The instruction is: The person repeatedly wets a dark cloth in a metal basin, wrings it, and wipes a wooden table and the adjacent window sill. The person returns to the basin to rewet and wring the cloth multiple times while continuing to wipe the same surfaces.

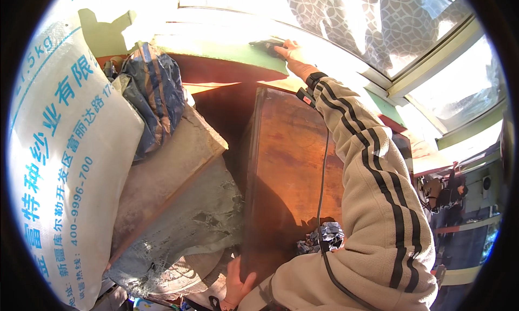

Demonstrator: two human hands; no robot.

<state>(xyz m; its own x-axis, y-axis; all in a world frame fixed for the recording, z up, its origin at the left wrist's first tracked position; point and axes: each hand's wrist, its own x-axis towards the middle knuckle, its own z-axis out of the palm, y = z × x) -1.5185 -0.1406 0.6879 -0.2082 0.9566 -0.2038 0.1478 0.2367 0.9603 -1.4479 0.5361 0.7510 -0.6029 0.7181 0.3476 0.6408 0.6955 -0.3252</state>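
Note:
My right hand point(298, 58) reaches far out over a sunlit pale green windowsill point(227, 53). Its fingers are on a small dark object point(267, 47), whose kind is lost in the glare. Low in the view, my left hand point(237, 284) grips the near left edge of a worn, reddish-brown wooden cabinet point(296, 148), thumb on one side and fingers on the other. A crumpled dark patterned cloth or bag point(324, 236) lies on the cabinet, partly hidden by my right sleeve.
A big white woven sack point(81, 148) bearing writing fills the left. Beside it are a dark striped plastic bag point(152, 92), a dusty board point(174, 165) and torn grey sheeting point(194, 213). A black cable point(323, 177) runs along my arm. A window frame point(434, 55) borders the sill.

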